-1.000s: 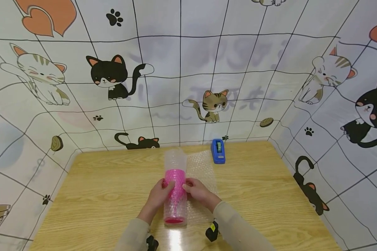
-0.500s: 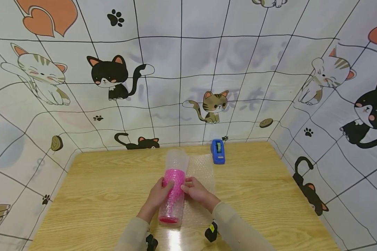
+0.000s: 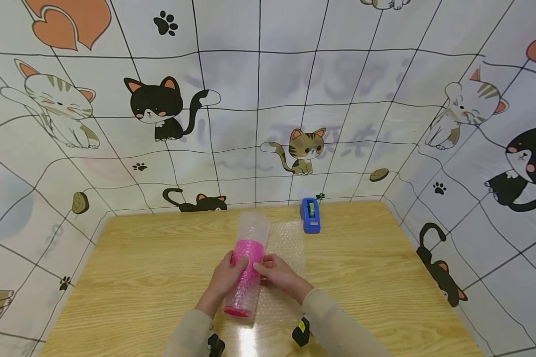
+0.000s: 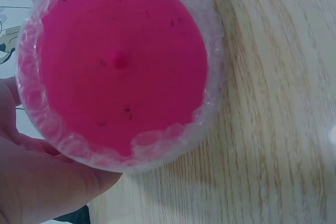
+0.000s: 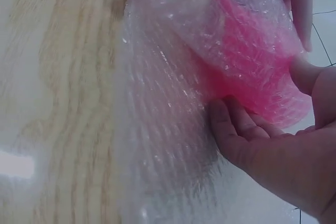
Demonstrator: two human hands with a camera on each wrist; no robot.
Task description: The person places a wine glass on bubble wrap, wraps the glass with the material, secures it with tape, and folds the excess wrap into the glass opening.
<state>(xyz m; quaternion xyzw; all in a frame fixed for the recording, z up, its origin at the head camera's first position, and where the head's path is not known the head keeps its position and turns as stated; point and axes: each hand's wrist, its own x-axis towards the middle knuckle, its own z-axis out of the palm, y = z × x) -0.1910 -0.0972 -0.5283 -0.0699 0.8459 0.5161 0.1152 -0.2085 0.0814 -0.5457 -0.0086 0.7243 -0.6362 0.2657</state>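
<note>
Pink wrapped cylinder (image 3: 247, 281) between left hand (image 3: 223, 276) and right hand (image 3: 283, 273), backdrop lettering (image 3: 361, 133) illegible.

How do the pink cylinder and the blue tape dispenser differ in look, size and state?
The pink cylinder has bubble wrap around its side; the blue tape dispenser has none. The cylinder looks longer than the dispenser. The left hand and right hand hold the wrapped cylinder; neither touches the dispenser. Both are brightly coloured.
</note>
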